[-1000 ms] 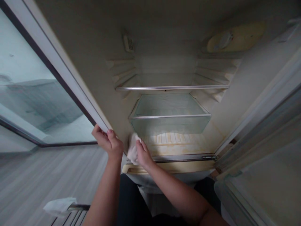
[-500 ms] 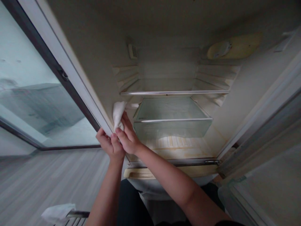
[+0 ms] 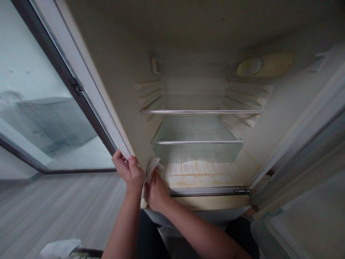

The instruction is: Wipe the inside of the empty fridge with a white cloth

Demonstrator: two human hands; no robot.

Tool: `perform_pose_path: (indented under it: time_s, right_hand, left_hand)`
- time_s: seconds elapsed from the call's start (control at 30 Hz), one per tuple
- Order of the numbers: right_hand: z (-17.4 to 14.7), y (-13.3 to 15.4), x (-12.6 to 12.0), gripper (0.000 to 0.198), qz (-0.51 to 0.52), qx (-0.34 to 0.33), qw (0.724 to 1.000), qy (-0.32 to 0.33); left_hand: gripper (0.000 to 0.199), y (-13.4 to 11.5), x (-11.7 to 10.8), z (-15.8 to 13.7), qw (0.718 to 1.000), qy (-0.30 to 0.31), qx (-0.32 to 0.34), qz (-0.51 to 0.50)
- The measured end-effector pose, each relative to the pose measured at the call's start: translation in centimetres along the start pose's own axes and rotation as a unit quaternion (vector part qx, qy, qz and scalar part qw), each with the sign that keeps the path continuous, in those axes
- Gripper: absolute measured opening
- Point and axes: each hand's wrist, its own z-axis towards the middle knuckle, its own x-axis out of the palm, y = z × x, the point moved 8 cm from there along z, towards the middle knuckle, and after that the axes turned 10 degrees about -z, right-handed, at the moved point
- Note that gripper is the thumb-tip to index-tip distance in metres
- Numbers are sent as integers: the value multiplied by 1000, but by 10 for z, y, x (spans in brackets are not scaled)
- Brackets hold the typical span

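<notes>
In front of me is an open refrigerator (image 3: 194,181), its cream lining stained yellow-brown along the floor. My left hand (image 3: 128,171) is closed around the front edge of its left side wall. Lower and to the right, my right hand (image 3: 156,190) presses a crumpled white cloth (image 3: 151,168) into the lower left corner of the opening; its fingertips are partly hidden by the cloth. A glass shelf (image 3: 201,112) spans the interior, and below it sits a clear drawer (image 3: 198,151) under a second glass panel.
On the right the refrigerator door (image 3: 304,201) stands open. A sliding glass door (image 3: 54,118) is to the left, above a grey wood-look floor (image 3: 75,208). Another white cloth (image 3: 60,248) lies on a dark slatted object at the lower left. My knees are below the refrigerator.
My right hand has moved down with the cloth, from the side wall's front edge to the bottom left corner. My left hand stays on the edge. The view has shifted slightly.
</notes>
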Motion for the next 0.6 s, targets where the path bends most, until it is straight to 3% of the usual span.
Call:
perform_pose_path:
  time_s: [0.17,0.33,0.43,0.6]
  right_hand:
    - [-6,-6,6,66,-106,23,991,77]
    - [-16,-6,2,54,-222,52,958,172]
    - [-19,-21,-20,57,-250,89,946,188]
    - [-24,-67,-75,63,-270,152,944,115]
  left_hand:
    - [57,1,0,1,1000,-3,-12,-11]
    - [58,1,0,1,1000,-6,-16,-1]
    - [58,0,0,1,1000,-6,-18,2]
    - [54,2,0,-6,1000,-3,-29,-7]
